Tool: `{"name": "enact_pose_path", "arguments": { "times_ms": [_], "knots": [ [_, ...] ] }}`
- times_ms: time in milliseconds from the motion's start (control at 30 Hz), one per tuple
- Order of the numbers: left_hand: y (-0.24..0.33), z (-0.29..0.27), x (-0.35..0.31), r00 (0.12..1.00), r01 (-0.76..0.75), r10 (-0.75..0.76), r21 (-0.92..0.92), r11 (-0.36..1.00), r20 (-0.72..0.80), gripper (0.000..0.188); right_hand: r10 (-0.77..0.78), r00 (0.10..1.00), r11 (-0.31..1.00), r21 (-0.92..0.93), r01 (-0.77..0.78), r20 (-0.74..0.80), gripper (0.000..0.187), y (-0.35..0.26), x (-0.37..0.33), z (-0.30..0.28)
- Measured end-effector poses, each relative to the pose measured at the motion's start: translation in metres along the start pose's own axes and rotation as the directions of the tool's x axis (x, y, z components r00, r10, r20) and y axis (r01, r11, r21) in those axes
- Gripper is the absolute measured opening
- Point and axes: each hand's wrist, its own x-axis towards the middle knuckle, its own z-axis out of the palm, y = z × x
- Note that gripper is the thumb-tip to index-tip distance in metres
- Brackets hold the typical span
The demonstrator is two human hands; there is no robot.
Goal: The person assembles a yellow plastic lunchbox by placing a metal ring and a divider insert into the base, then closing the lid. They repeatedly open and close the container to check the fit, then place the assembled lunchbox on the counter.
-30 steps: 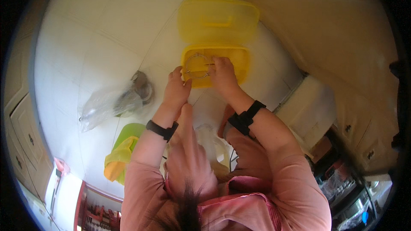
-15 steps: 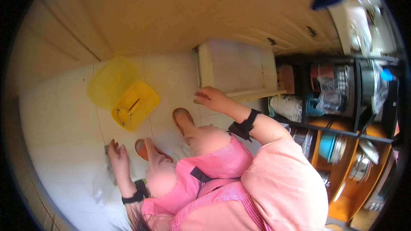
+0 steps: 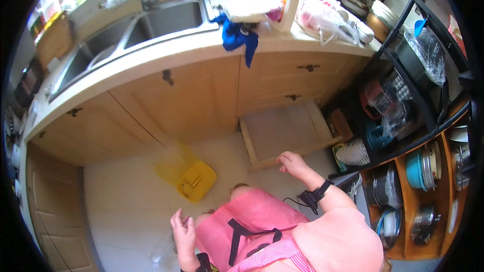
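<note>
My left hand [image 3: 185, 230] hangs above the floor at the lower middle, fingers apart and holding nothing. Near the pulled-out drawer's [image 3: 247, 143] front edge is my right hand [image 3: 293, 165], its fingers loosely bent with nothing seen in them. Between the left hand and the cabinets, a yellow plastic box [image 3: 205, 180] sits on the floor. Its translucent yellow lid [image 3: 174, 163] is swung back toward the cabinets. Inside lies a thin, ring-shaped item [image 3: 189, 187] whose kind I cannot make out. Neither hand touches the box.
Wooden cabinets [image 3: 196, 95] run below a counter with a double sink [image 3: 164, 22]. A blue cloth [image 3: 236, 38] hangs over the counter edge. On the right stand a black rack [image 3: 423, 121] and wooden shelves [image 3: 403, 196] with pots and bowls. Clear plastic [image 3: 156, 257] lies on the floor at left.
My view has tilted up and now takes in the counter and sink. My body is more upright, and both hands are raised farther from the floor. The yellow box remains open.
</note>
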Motion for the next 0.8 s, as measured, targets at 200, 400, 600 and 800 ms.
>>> {"name": "enact_pose_path", "arguments": {
  "times_ms": [200, 400, 600, 800],
  "knots": [
    [0.022, 0.002, -0.046, 0.998, -0.041, 0.043, 0.049, 0.998, -0.034, 0.050, -0.546, 0.818, 0.835, -0.199, 0.513, -0.179, 0.026, -0.045, -0.003, -0.022],
    [0.009, -0.014, -0.085, 0.990, -0.035, 0.040, 0.042, 0.999, -0.138, 0.049, -0.568, 0.807, 0.797, 0.139, 0.588, -0.162, 0.035, -0.098, -0.008, -0.052],
    [-0.014, -0.023, -0.101, 0.984, -0.008, 0.016, 0.045, 0.999, -0.177, 0.046, -0.843, 0.229, 0.424, -0.338, 0.840, -0.488, 0.039, -0.220, 0.024, -0.100],
    [-0.015, 0.006, -0.071, 0.989, -0.010, 0.021, 0.072, 0.997, -0.150, 0.041, -0.903, -0.190, 0.208, -0.780, 0.591, -0.385, 0.055, -0.294, 0.065, -0.105]
  ]
}}
